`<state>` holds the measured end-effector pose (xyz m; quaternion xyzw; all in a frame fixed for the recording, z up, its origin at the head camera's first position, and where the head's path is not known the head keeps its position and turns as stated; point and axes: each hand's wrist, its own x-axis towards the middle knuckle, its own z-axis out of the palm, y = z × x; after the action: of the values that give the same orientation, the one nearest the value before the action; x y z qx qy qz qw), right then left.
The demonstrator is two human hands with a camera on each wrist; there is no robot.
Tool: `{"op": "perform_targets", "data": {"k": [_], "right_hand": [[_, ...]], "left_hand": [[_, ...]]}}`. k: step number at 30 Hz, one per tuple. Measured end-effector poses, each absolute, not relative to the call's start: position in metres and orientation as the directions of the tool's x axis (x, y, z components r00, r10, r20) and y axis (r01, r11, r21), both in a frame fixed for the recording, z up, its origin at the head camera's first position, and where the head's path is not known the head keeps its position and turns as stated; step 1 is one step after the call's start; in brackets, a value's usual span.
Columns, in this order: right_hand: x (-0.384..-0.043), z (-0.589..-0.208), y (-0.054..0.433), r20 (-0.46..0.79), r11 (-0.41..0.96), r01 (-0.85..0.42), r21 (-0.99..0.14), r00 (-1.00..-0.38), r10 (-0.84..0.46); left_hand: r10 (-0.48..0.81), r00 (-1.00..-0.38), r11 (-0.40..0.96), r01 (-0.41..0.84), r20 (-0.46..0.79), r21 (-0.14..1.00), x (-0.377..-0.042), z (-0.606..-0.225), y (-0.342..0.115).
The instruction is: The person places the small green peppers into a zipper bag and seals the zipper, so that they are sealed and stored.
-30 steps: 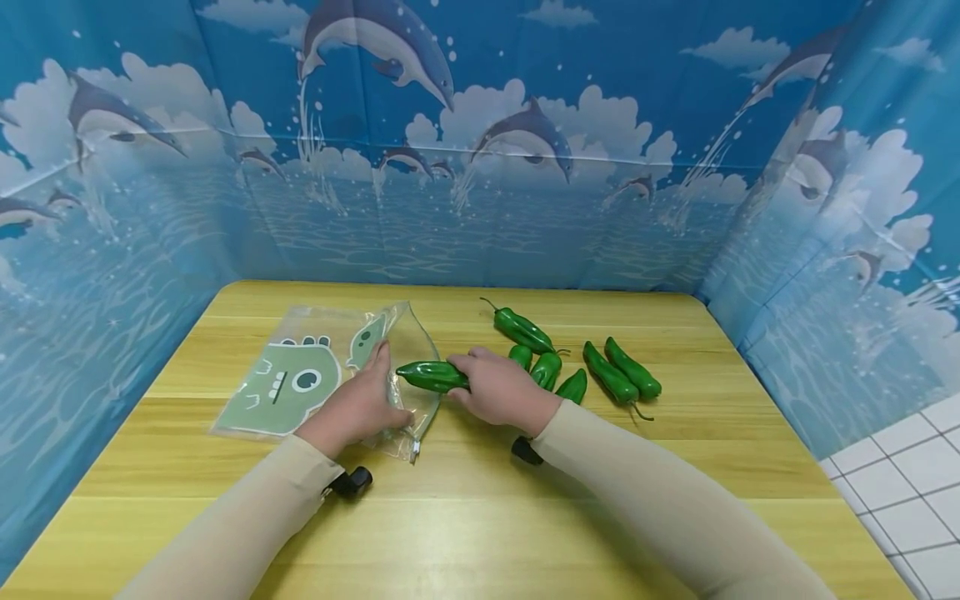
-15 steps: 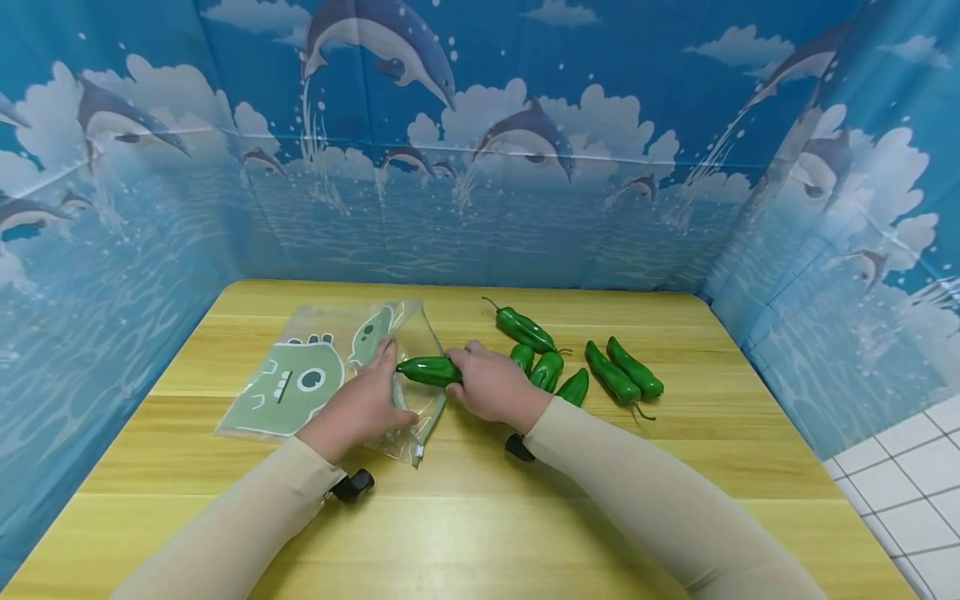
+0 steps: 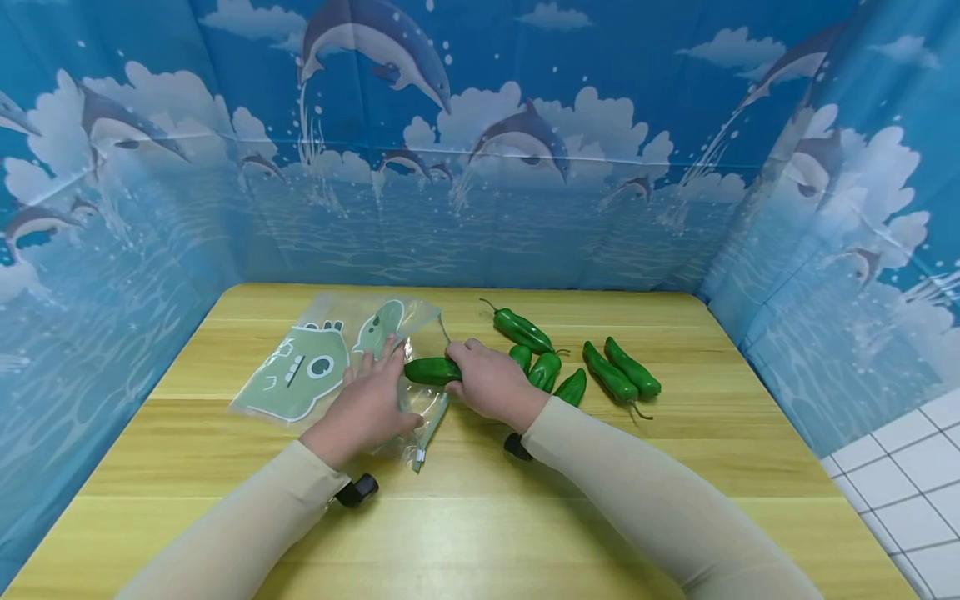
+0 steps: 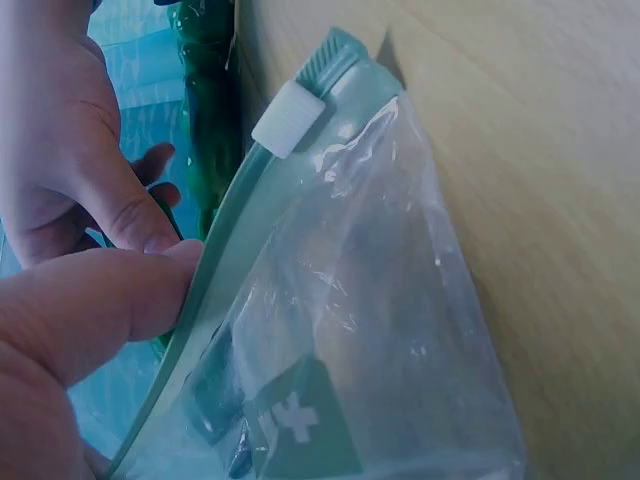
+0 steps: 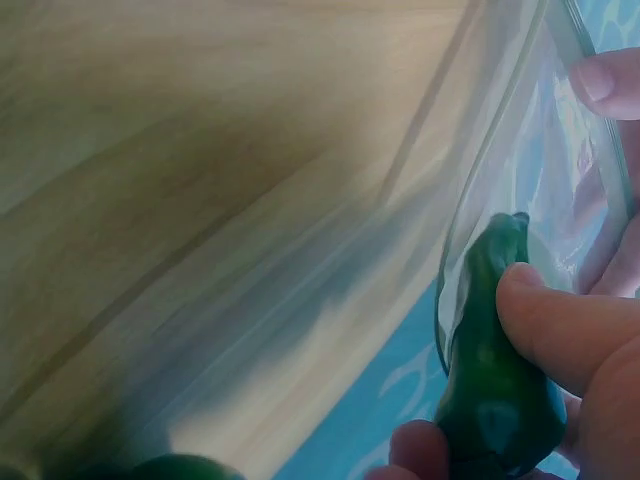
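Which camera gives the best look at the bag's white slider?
Left wrist: the white slider is large and uncovered there. The head view shows it tiny on the bag; the right wrist view doesn't show it.

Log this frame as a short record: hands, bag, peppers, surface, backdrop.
left hand: thumb at the bag's open mouth
right hand: grips a long green pepper, far end within the mouth
bag: clear, green one-eyed character print, white slider at near corner
loose green peppers: six visible
surface: wood-grain table
backdrop: dolphin-print curtain
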<state>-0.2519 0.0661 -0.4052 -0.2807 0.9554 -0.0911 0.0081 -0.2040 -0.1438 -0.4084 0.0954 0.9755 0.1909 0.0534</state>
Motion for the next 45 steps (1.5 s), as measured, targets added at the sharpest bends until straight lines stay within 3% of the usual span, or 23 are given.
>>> {"op": "perform_targets", "data": {"k": [15,26,38,45], "right_hand": [[-0.252,-0.409,0.064,-0.039,0.793,-0.53,-0.3,-0.824,-0.565],[-0.25,-0.412,0.061,-0.007,0.771,-0.526,-0.359,-0.825,-0.565],[-0.246,-0.409,0.054,-0.029,0.792,-0.567,-0.224,-0.809,-0.587],[-0.245,-0.411,0.051,-0.006,0.766,-0.59,-0.255,-0.791,-0.611]], "left_hand": [[0.237,-0.965,0.857,0.152,-0.114,0.493,-0.204,-0.406,-0.146],[0.22,-0.963,0.839,0.105,-0.156,0.534,-0.206,-0.403,-0.145],[0.221,-0.959,0.829,0.088,-0.178,0.553,-0.207,-0.403,-0.143],[0.212,-0.961,0.833,0.082,-0.18,0.547,-0.208,-0.403,-0.142]]}}
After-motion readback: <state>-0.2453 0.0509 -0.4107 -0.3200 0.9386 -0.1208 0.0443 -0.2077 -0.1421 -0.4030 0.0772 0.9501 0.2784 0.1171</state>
